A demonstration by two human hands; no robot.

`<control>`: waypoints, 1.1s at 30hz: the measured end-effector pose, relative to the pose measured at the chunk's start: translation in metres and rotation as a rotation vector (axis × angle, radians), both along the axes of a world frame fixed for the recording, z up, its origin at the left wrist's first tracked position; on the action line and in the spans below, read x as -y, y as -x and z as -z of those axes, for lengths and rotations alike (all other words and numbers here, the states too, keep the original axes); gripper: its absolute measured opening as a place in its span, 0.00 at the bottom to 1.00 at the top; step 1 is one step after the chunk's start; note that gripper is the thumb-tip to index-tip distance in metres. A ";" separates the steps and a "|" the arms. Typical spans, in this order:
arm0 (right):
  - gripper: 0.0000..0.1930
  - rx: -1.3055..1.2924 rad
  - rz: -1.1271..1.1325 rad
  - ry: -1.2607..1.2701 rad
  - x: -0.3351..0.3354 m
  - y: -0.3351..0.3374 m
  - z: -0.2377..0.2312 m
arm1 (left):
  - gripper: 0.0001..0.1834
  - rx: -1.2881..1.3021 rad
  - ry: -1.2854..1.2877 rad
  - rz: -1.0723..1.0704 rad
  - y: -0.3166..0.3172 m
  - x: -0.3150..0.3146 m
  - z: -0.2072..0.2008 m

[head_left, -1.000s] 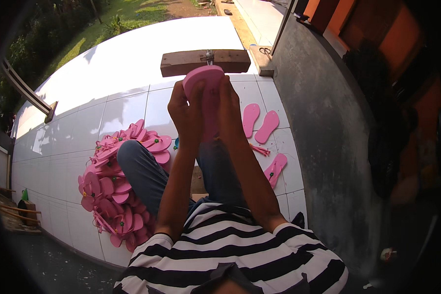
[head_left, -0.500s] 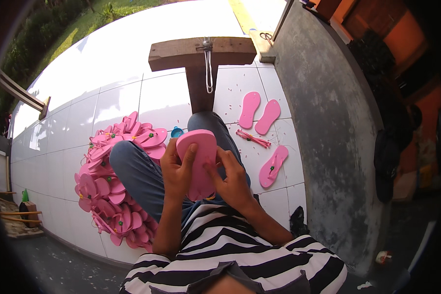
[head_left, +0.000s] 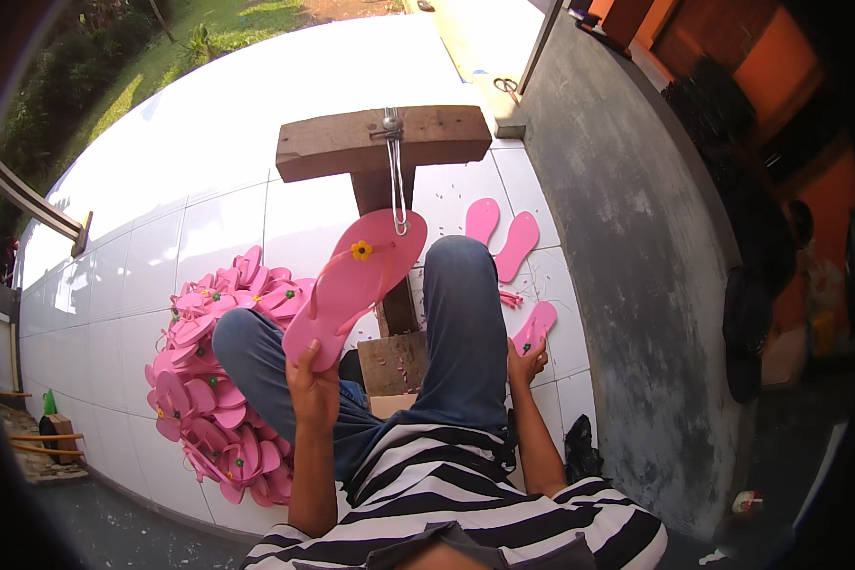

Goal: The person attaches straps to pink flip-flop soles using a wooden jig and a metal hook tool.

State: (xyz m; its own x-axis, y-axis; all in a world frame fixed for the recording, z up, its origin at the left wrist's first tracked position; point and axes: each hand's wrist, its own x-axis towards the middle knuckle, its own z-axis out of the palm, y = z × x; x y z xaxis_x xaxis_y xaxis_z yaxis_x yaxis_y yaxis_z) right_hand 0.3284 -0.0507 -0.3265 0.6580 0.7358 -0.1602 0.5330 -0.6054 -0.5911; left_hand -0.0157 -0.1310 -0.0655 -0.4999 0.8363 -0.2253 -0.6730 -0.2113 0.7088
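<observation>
My left hand (head_left: 312, 391) grips a pink flip-flop (head_left: 344, 290) by its heel end. Its sole slants up toward the wooden crosspiece, and its pink strap carries a yellow flower (head_left: 361, 251). Down by my right knee, my right hand (head_left: 525, 365) closes round the heel end of another pink flip-flop (head_left: 536, 325), which has a green flower. Part of that second flip-flop is hidden by the fingers. A looped white wire or cord (head_left: 395, 180) hangs from a metal fitting on the T-shaped wooden post (head_left: 328, 143), its lower end overlapping the toe of the left-hand flip-flop.
A large heap of pink flip-flops (head_left: 199, 380) lies left of my knee. Two strapless pink soles (head_left: 517, 247) and some loose pink straps (head_left: 510, 298) lie on the white tiles to the right. A grey wall (head_left: 627, 247) bounds the right side; scissors (head_left: 505, 85) rest near its far end.
Both hands were together on one flip-flop at my lap. Now my left hand has raised it toward the post, strap side showing. My right hand has moved right to the flip-flop on the floor.
</observation>
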 end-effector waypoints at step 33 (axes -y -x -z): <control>0.53 0.228 -0.847 -0.509 0.048 0.047 -0.291 | 0.40 0.134 0.013 0.548 -0.091 -0.064 0.083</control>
